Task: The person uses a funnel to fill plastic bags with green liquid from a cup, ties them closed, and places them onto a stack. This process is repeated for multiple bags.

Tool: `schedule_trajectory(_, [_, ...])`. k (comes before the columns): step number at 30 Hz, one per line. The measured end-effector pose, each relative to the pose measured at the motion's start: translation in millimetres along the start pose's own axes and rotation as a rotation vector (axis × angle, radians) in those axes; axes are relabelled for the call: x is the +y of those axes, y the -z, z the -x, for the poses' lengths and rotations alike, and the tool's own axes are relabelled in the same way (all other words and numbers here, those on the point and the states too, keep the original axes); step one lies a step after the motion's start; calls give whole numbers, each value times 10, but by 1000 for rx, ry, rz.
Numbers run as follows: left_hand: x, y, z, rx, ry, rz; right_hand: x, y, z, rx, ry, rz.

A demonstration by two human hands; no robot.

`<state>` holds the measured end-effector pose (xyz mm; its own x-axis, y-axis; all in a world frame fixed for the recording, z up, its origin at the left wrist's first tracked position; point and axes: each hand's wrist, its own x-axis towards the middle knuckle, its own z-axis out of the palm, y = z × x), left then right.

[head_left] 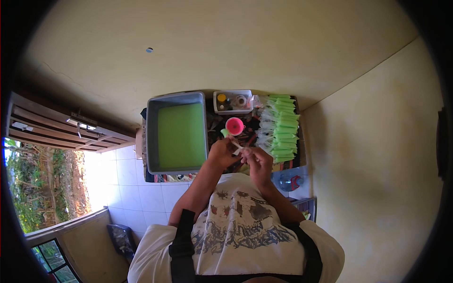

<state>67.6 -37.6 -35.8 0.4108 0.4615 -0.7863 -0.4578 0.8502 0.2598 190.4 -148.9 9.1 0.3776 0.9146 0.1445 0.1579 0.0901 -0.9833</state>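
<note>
Holding a pale plastic bag (239,146) between left grip (222,153) and right grip (258,162), both clamped on it

The pale strip (239,146) between left hand (223,153) and right hand (258,162) is too small to identify.
</note>
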Motion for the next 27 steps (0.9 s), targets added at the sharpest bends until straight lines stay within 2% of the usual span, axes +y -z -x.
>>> schedule_trajectory(2, [-19, -17, 51, 26, -253, -317, 167, 40, -113, 80, -182, -116])
schedule_trajectory(5, [226, 128, 55, -297, -525, -1189, 199, 126, -369, 128, -221, -169])
schedule_trajectory(6, [306, -56, 304, -229, -597, -1447, 248, 151, -413, 55, -118, -92])
schedule_trajectory(9, [464, -242, 572, -254, -1036, -1992, 285, 117, -536, 44, 335, 181])
schedule_trajectory(10, [529, -343, 664, -324, -1066, -2043, 191, 113, -540, 23, 281, 194])
schedule_trajectory(13, [673, -559, 767, -473, -1174, -2172, 231, 109, -766, 17, 479, 242])
schedule_trajectory(15, [687, -640, 765, -508, -1274, -2241, 308, 81, -653, -31, -6, 54])
schedule_trajectory(16, [692, -691, 809, -533, -1256, -2137, 339, 65, -616, -58, -246, -45])
schedule_trajectory(18, [692, -766, 924, -575, -1201, -1931, 376, 32, -587, -15, -232, -123])
schedule_trajectory(22, [632, -642, 720, -594, -1094, -1771, 443, 49, -620, 73, -235, -389])
schedule_trajectory(25, [603, -631, 657, -567, -1090, -1722, 425, 156, -645, 6, -176, -80])
schedule_trajectory(27, [604, -609, 626, -553, -1114, -1710, 468, 276, -645, -105, -293, -173])
